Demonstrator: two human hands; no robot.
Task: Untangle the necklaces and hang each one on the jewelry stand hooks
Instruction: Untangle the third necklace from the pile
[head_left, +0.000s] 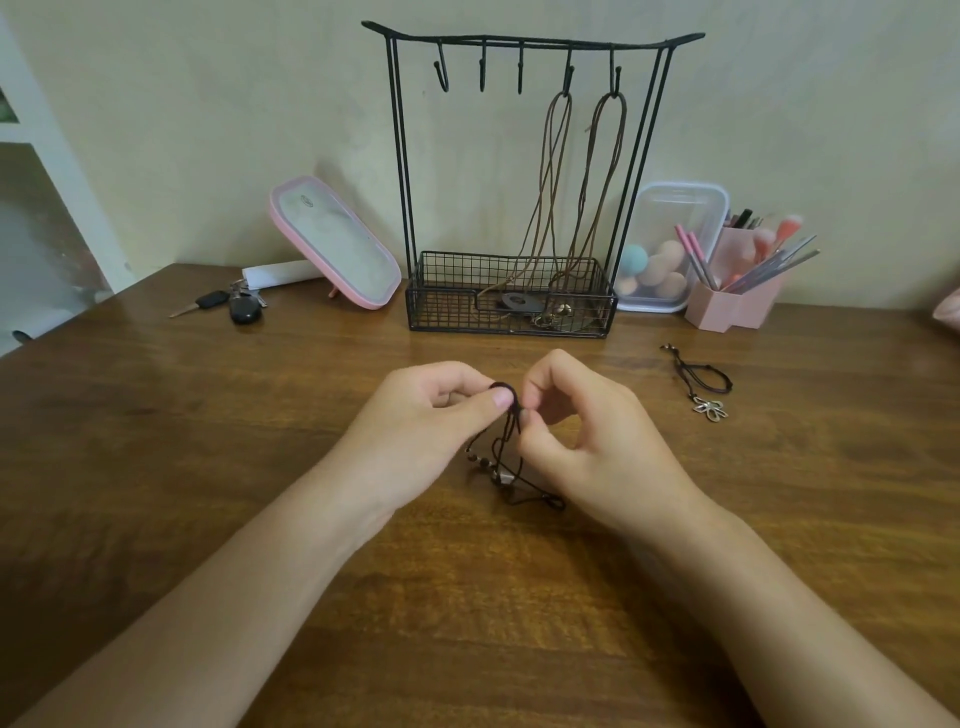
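A dark cord necklace with small beads (506, 470) hangs tangled between my hands above the wooden table. My left hand (423, 415) pinches its top loop between thumb and forefinger. My right hand (582, 426) pinches the cords just beside it. A black wire jewelry stand (402, 171) rises behind, with two brown cord necklaces (558, 182) on its two right hooks and three bare hooks on the left. Their pendants lie in the stand's wire basket. Another dark necklace with a silver flower pendant (709, 408) lies on the table to the right.
A pink-framed mirror (337, 244) leans left of the stand, with car keys (236, 304) beside it. Right of the stand are a clear box of makeup sponges (670, 249) and a pink brush holder (732, 301). The table (208, 467) backs onto a wall.
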